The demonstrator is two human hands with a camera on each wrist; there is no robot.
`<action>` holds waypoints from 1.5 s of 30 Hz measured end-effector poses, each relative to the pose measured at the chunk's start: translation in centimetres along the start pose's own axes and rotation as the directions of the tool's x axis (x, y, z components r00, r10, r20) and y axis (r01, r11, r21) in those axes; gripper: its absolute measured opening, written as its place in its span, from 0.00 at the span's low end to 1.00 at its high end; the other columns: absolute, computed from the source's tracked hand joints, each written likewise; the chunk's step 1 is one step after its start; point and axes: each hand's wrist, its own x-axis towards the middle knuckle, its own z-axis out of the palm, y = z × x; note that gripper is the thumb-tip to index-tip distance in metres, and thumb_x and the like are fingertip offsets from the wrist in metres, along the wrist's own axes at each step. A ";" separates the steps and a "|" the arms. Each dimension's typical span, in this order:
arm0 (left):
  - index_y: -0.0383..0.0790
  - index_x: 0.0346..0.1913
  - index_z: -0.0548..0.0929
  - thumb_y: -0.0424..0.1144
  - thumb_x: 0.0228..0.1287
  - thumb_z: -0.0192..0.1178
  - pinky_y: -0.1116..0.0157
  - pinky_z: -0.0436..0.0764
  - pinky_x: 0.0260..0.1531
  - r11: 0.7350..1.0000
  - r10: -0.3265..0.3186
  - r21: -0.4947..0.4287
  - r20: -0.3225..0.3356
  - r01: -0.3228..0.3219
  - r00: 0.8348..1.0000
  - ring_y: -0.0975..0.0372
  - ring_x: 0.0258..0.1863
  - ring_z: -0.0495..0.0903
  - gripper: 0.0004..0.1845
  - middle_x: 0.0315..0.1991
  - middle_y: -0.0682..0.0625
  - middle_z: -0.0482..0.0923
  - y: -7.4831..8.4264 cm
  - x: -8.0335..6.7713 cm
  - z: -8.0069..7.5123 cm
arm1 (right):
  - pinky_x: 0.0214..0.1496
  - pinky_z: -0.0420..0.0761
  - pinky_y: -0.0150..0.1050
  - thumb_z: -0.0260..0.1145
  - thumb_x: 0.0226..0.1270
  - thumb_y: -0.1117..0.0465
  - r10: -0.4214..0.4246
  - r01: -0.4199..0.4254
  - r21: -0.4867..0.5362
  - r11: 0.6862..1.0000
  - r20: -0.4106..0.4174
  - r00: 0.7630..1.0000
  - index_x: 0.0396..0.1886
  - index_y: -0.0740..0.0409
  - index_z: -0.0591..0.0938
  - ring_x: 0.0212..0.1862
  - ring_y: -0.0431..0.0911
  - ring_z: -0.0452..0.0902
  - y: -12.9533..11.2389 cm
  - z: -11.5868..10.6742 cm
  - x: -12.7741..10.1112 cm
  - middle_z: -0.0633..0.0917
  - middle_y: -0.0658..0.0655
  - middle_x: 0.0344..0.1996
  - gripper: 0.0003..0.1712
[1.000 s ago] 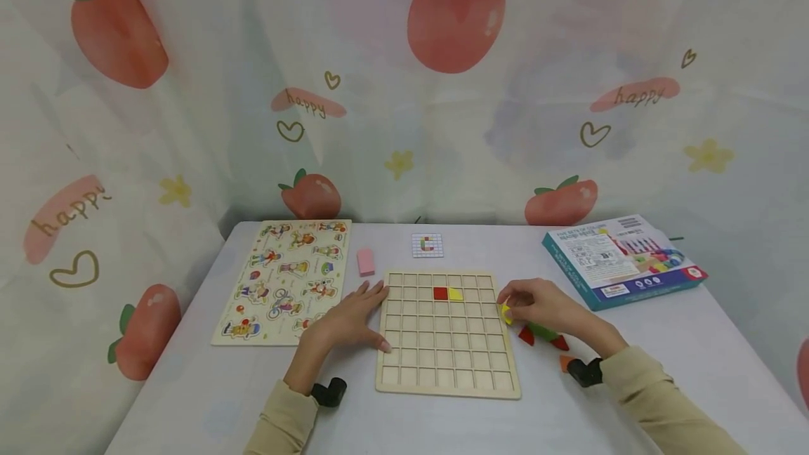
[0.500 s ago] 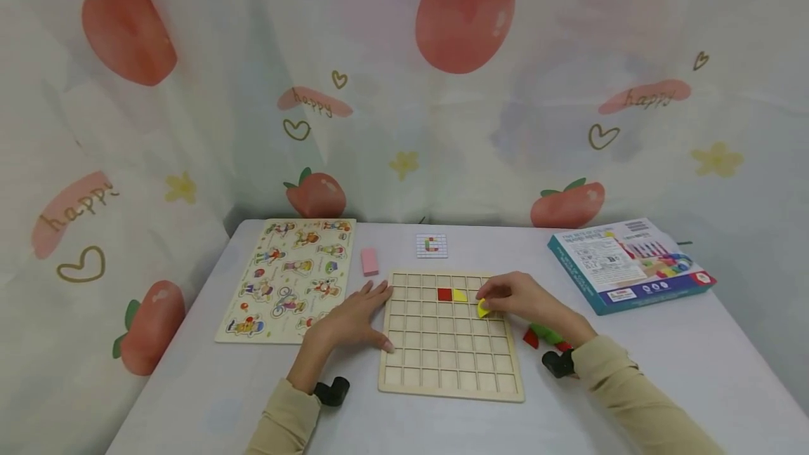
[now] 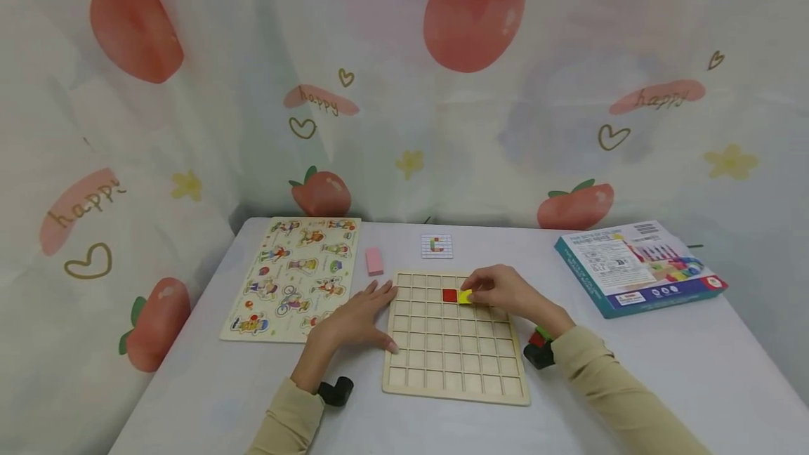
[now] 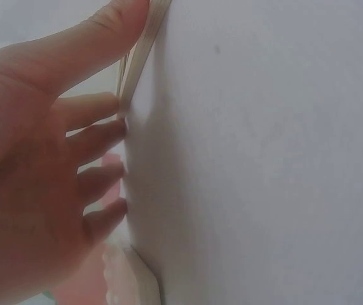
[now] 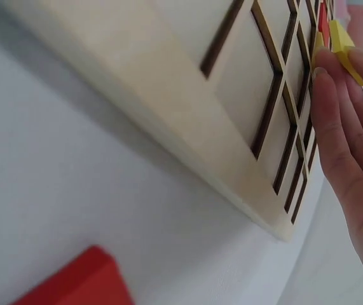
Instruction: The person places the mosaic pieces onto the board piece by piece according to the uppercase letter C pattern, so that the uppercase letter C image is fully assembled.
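While the left hand lies flat w/ straight fingers against the left edge of the wooden grid board at lower centre of the head view, the right hand pinches a yellow piece at the board's top rows, just beside a red square piece already in a cell. Board is pale plywood, square cells, dark-cut edges. Left of it: glossy cartoon-figure peg puzzle & a pink rectangular block. Above the board, a small pattern card. At right, a blue-edged box, print too small to read. Backdrop curtain reads "happy". Smooth grey-white table.
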 end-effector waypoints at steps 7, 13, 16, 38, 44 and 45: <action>0.47 0.82 0.59 0.55 0.49 0.80 0.40 0.53 0.79 1.000 0.000 -0.007 0.000 0.000 1.000 0.47 0.84 0.43 0.59 0.84 0.52 0.49 0.1 0.3 -0.1 | 0.42 0.78 0.37 0.71 0.64 0.66 -0.026 0.026 0.002 1.000 0.003 1.000 0.42 0.58 0.90 0.36 0.43 0.77 -0.5 0.1 1.2 0.90 0.53 0.38 0.07; 0.47 0.82 0.59 0.55 0.48 0.80 0.41 0.54 0.79 1.000 -0.006 0.000 -0.002 0.006 1.000 0.48 0.84 0.43 0.59 0.84 0.52 0.50 0.0 0.3 -0.1 | 0.49 0.83 0.41 0.70 0.65 0.68 -0.051 0.050 0.044 0.998 0.034 0.998 0.41 0.58 0.90 0.39 0.41 0.84 -1.0 0.8 2.4 0.91 0.52 0.38 0.07; 0.47 0.82 0.59 0.54 0.48 0.80 0.41 0.54 0.79 1.000 -0.010 0.005 -0.001 0.010 1.000 0.49 0.84 0.43 0.59 0.84 0.52 0.50 -0.1 0.3 0.1 | 0.49 0.84 0.40 0.70 0.66 0.68 -0.045 0.042 0.066 0.997 0.042 0.998 0.41 0.57 0.90 0.38 0.41 0.85 -1.2 1.4 2.8 0.91 0.52 0.37 0.06; 0.47 0.82 0.59 0.55 0.50 0.80 0.40 0.55 0.78 1.000 -0.011 0.005 0.006 0.011 1.000 0.46 0.84 0.44 0.59 0.84 0.51 0.50 -0.1 0.3 0.0 | 0.39 0.82 0.34 0.70 0.67 0.67 -0.097 0.097 0.008 0.995 0.070 0.993 0.40 0.56 0.93 0.34 0.38 0.81 -2.3 2.7 4.1 0.91 0.53 0.40 0.08; 0.48 0.82 0.58 0.55 0.50 0.80 0.40 0.54 0.78 1.000 -0.025 0.016 0.011 0.024 1.000 0.48 0.84 0.44 0.59 0.84 0.53 0.49 -0.1 0.3 0.0 | 0.40 0.82 0.36 0.70 0.68 0.68 -0.117 0.119 -0.020 0.993 0.093 0.989 0.42 0.59 0.92 0.36 0.40 0.80 -2.3 2.9 4.3 0.86 0.53 0.37 0.08; 0.48 0.82 0.58 0.55 0.50 0.80 0.40 0.55 0.78 1.000 -0.022 0.015 0.010 0.022 1.000 0.47 0.84 0.44 0.59 0.84 0.52 0.49 -0.1 0.3 0.0 | 0.39 0.82 0.36 0.70 0.68 0.68 -0.117 0.119 -0.021 0.993 0.098 0.988 0.43 0.60 0.92 0.36 0.41 0.80 -2.3 3.0 4.2 0.85 0.53 0.36 0.08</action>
